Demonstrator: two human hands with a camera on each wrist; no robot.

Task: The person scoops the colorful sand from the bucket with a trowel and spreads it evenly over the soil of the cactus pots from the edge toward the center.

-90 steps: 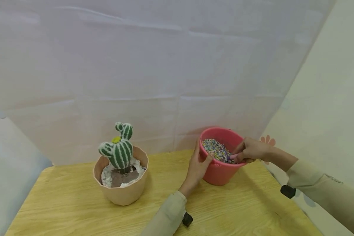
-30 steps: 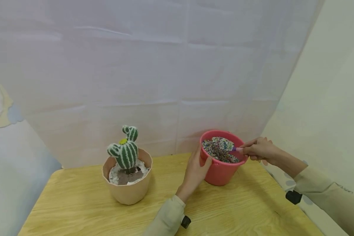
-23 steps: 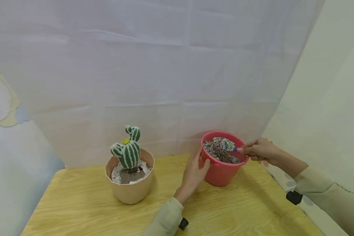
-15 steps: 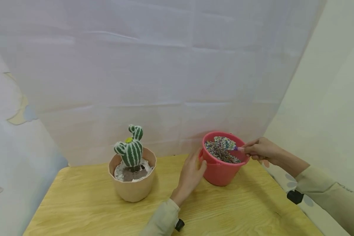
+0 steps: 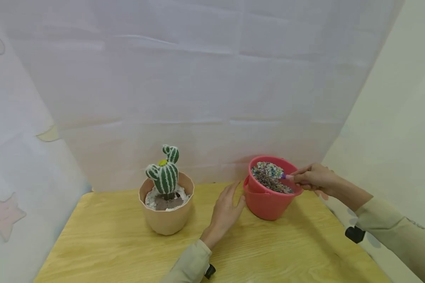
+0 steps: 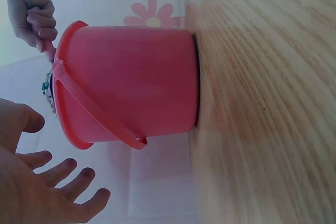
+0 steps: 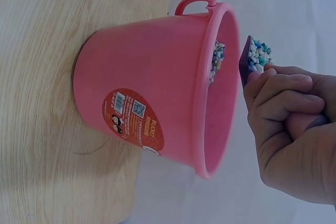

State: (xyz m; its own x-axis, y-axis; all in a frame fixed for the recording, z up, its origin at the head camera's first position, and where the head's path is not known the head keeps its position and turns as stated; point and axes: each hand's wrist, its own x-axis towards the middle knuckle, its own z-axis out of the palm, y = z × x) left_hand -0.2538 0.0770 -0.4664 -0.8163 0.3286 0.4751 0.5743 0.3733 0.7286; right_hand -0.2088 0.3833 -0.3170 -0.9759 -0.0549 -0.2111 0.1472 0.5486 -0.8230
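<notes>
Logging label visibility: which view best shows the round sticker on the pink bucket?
The right wrist view: the sticker faces it on the pink bucket. The head and left wrist views show only plain bucket wall, no sticker.

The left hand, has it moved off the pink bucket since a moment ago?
Yes. The left hand has let go of the pink bucket and drawn back, open.
</notes>
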